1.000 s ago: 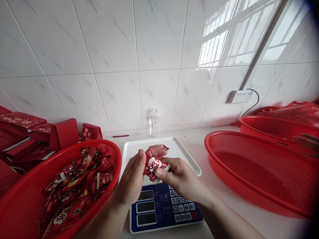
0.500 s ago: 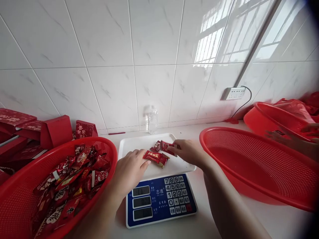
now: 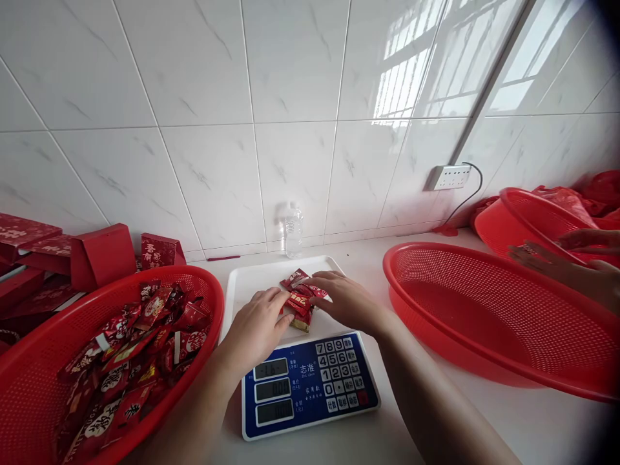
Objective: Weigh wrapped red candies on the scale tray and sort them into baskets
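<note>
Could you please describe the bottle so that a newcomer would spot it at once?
Start from the tiled wall, then find the blue-and-white scale on the counter below. Behind the scale's white tray, the bottle stands upright near the wall. It is see-through, unlike the red baskets either side.

Just below the left fingers (image 3: 264, 303) and right fingers (image 3: 330, 285), the blue scale panel (image 3: 310, 408) reads "志准" over "Zhi zhun", with "家用款" lower down. Its number keys (image 3: 334, 367), below the right fingers, show 7 8 9, 4 5 6, 1 2 3 and 0; the bottom row includes "计数" and "取样". Beside the lowest display (image 3: 274, 411) stands "金额 (元)". Left of the left fingers, a dark red carton (image 3: 161, 251) shows "吾", "家" and "有". Lettering on the packets (image 3: 299, 302) at the fingers is too small to read.
</note>
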`<state>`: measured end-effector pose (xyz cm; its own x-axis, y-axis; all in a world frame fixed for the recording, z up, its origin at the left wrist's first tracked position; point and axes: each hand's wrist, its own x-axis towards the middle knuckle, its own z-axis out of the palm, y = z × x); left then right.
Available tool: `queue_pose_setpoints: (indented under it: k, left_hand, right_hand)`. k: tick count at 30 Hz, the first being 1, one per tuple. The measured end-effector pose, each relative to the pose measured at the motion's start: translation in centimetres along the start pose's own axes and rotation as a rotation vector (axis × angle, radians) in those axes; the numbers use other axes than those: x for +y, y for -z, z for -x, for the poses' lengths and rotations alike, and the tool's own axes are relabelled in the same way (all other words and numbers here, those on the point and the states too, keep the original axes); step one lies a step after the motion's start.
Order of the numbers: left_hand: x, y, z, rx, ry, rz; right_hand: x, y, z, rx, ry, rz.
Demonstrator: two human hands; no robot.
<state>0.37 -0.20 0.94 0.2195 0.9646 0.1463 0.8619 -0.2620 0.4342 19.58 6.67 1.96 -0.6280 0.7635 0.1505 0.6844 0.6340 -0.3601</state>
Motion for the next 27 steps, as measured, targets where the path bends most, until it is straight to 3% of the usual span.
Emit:
queue_pose_setpoints:
  k: [3,5,12,15,21,27]
  left_hand:
    - [-0.2,-0.1,0.0,-0.033,-0.054,0.034]
    - [-0.3,-0.2,0.0,-0.036,-0.055,0.046]
    - [-0.8,-0.4,0.0,0.010,0.014,0.044]
    - [-0.7,-0.3,-0.1,0.020,0.002,0.071]
    - [-0.6,-0.1,-0.2,0.000,-0.035,0.128]
    - [-0.9,-0.5,-0.3,0.026,-0.025,0.047]
  right_hand:
    - [-0.2,-0.3,0.1,-0.070,0.191,-0.072]
    - [-0.2,-0.6,0.2,-0.084,0.232,-0.082]
    - [0.8,0.0,0.3,-0.096,0.180,-0.038]
    - [1.1,0.0,0.3,-0.093,0.140,-0.006]
    - [1.1,-0.1,0.2,-0.072,0.195,-0.099]
    - [0.9,-0.4,-0.1,-0.040,0.097,-0.023]
